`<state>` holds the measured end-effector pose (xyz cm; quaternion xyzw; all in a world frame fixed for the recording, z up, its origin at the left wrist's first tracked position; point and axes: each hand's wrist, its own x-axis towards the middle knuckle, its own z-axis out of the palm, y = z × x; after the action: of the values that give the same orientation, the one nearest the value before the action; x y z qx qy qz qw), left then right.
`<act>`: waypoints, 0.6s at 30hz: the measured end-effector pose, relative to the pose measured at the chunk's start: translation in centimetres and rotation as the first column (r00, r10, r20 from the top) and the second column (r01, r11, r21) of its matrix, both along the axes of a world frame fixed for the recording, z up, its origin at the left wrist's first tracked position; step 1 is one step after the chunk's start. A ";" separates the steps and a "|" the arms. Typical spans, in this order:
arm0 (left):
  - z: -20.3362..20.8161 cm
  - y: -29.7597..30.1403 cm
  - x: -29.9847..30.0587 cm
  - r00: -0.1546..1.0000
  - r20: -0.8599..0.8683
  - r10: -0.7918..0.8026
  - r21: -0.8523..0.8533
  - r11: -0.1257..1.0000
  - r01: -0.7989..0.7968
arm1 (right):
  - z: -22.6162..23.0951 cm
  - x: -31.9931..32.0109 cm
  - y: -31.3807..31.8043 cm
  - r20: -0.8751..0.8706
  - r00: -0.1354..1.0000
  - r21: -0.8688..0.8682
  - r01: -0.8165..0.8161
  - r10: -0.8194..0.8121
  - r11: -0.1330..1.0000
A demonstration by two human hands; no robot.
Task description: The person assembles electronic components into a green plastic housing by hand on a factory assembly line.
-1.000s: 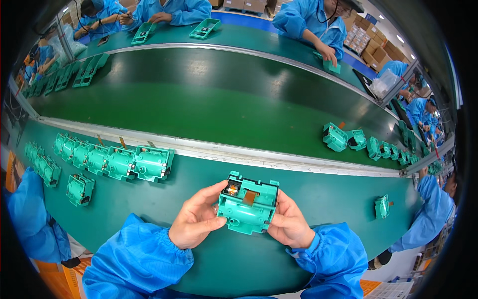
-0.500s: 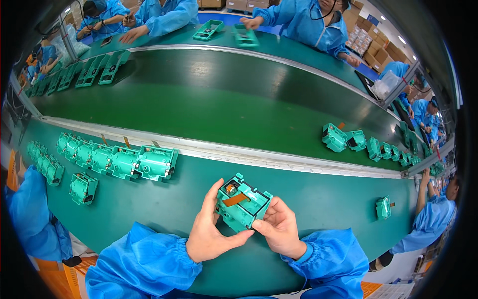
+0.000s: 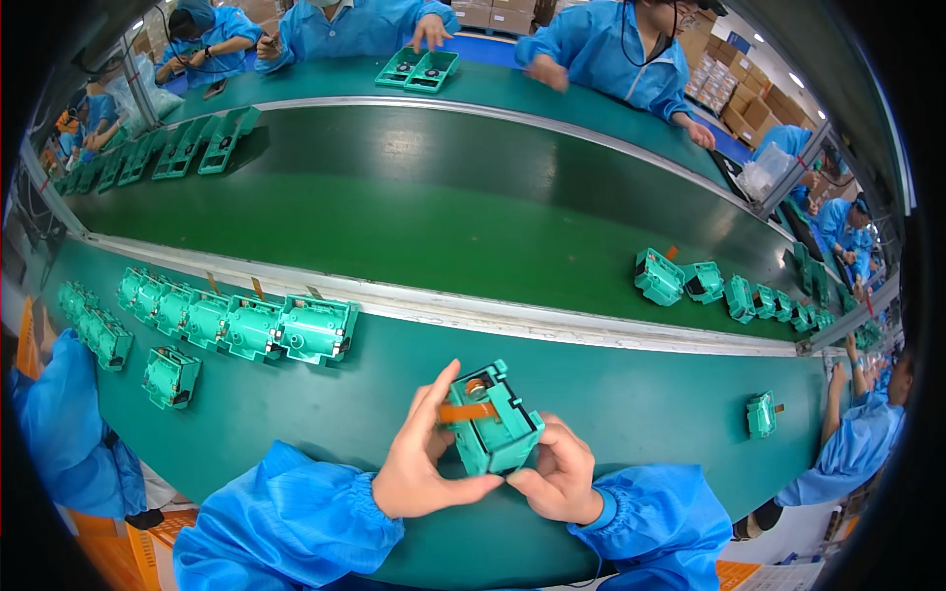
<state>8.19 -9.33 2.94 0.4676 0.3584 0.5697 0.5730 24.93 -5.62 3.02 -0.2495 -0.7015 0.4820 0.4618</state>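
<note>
Holding a green box up over the table, the two hands are close together in front of the person. The left hand is spread wide like a big letter C, with its fingers up at the box's left side and its thumb low at the front. The right hand has its fingers curled in, and it grips the box near the low right corner. The box is tipped, so its open top shows. A flat orange strip pokes out of it toward the left fingers, but I cannot tell if they touch. Off to the left, more green boxes stand in a row by the pale rail, and one lone box sits nearer. A small box sits far to the right. Past the rail, other boxes rest on the long green belt.
</note>
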 end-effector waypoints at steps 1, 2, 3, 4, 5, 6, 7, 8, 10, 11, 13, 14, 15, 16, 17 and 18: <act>1.8 0.1 -0.1 0.951 0.307 -0.026 -0.198 0.976 0.090 | 0.2 0.0 0.3 -0.007 1.000 -0.002 -0.003 0.003 1.000; 1.1 0.2 -0.5 0.886 0.461 -0.053 -0.271 0.942 0.197 | 0.5 0.0 0.6 0.035 0.997 0.102 0.072 -0.076 0.992; 0.0 0.3 -0.9 0.795 0.604 -0.059 -0.322 0.894 0.311 | 0.6 0.2 0.8 0.067 0.985 0.208 0.142 -0.159 0.968; -0.5 0.3 -1.0 0.800 0.598 -0.059 -0.322 0.896 0.307 | 0.3 0.4 1.1 0.129 0.977 0.305 0.124 -0.170 0.944; -1.1 0.1 -1.1 0.635 0.768 -0.085 -0.254 0.870 0.423 | 0.5 0.3 1.2 0.121 0.978 0.305 0.125 -0.168 0.944; -1.6 -0.1 -1.1 0.434 0.896 -0.098 -0.160 0.840 0.519 | 0.9 0.0 1.3 0.171 0.974 0.343 0.084 -0.150 0.935; -2.4 -0.3 -1.2 0.440 0.893 -0.095 -0.164 0.841 0.515 | 1.1 -0.1 1.4 0.222 0.966 0.376 0.040 -0.132 0.926; -3.1 -0.5 -1.3 0.444 0.894 -0.066 -0.201 0.825 0.528 | 0.6 -0.2 1.5 0.200 0.976 0.397 0.004 -0.091 0.918; -3.5 -0.7 -1.1 0.384 0.923 -0.009 -0.212 0.821 0.530 | 0.7 -0.1 1.4 0.208 0.975 0.389 -0.015 -0.072 0.921; -3.4 -0.6 -1.1 0.387 0.922 -0.006 -0.215 0.823 0.526 | 0.8 -0.1 1.3 0.223 0.973 0.383 -0.034 -0.057 0.923; -3.2 -0.2 -1.3 0.351 0.914 -0.204 -0.057 0.792 0.608 | 0.8 0.0 1.3 0.227 0.972 0.382 -0.030 -0.062 0.924; -3.2 -0.2 -1.4 0.352 0.913 -0.204 -0.057 0.793 0.607 | 0.6 0.0 1.4 0.216 0.975 0.383 -0.031 -0.057 0.923; -3.1 -0.3 -1.5 0.371 0.908 -0.194 -0.077 0.794 0.602 | 0.4 0.0 1.4 0.204 0.978 0.386 -0.033 -0.050 0.922; -3.0 -0.3 -1.6 0.387 0.903 -0.184 -0.094 0.795 0.599 | 0.5 -0.1 1.4 0.205 0.978 0.387 -0.035 -0.049 0.921; -2.6 -0.5 -1.6 0.388 0.903 -0.185 -0.092 0.798 0.595 | 0.7 -0.1 1.5 0.226 0.974 0.374 -0.054 -0.034 0.926; -1.8 -1.0 -1.8 0.415 0.902 -0.123 -0.136 0.830 0.541 | 0.8 -0.2 1.5 0.245 0.969 0.360 -0.075 -0.016 0.930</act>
<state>6.42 -10.29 1.11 0.0489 0.0287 0.5068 0.8602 24.70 -4.12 3.79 -0.2056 -0.8342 0.3152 0.4031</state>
